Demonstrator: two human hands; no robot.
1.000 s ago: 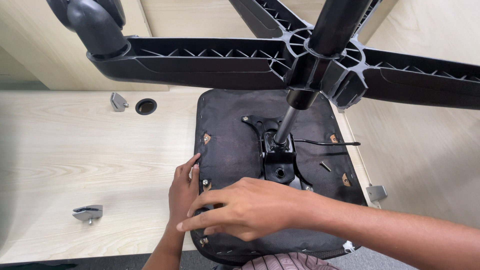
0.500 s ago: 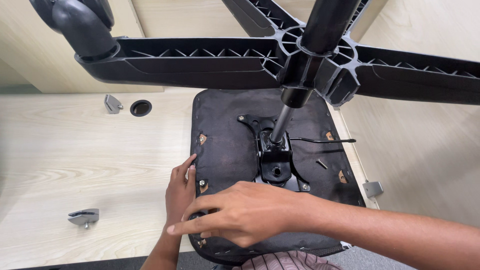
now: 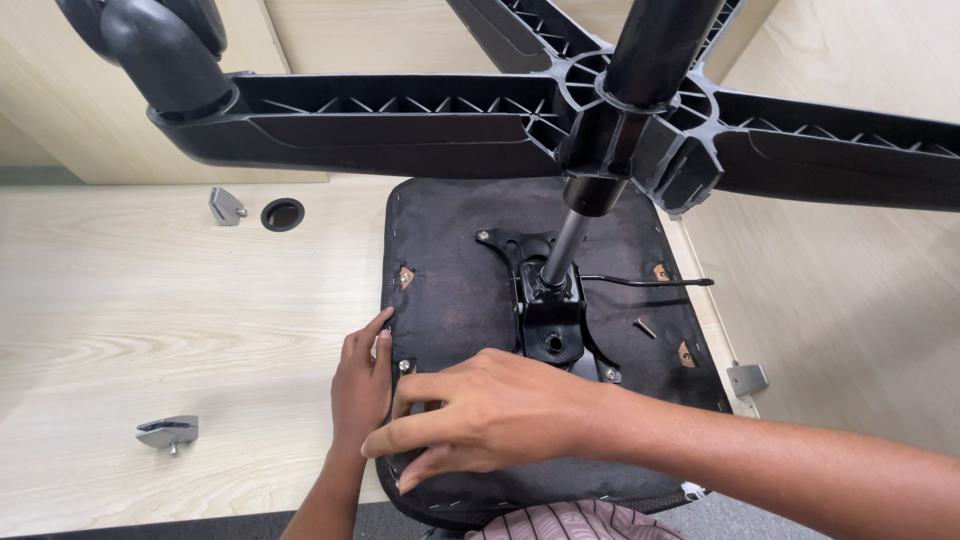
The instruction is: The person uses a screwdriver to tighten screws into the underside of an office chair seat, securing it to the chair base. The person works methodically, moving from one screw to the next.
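An office chair lies upside down on a light wooden desk [image 3: 150, 300]. Its black fabric seat underside [image 3: 460, 270] faces up, with a black metal mechanism plate [image 3: 548, 310] and a gas cylinder [image 3: 565, 245] rising to the star base [image 3: 640, 120]. My left hand [image 3: 362, 385] rests flat on the seat's left edge, beside a screw hole. My right hand [image 3: 495, 415] reaches across the seat's front part, fingers spread and pressing the fabric near that same hole. A loose bolt [image 3: 645, 327] lies on the seat to the right of the mechanism. A thin black lever [image 3: 650, 282] sticks out to the right.
A castor [image 3: 165, 45] on one base arm hangs at the top left. Two metal brackets [image 3: 168, 432] [image 3: 226, 206] and a round cable hole [image 3: 283, 214] are on the desk. Another bracket [image 3: 748, 378] sits at the desk's right edge by a wooden panel.
My right hand has slid a little to the left over the seat's front part. My left hand stays at the seat's left edge. The view has shifted slightly.
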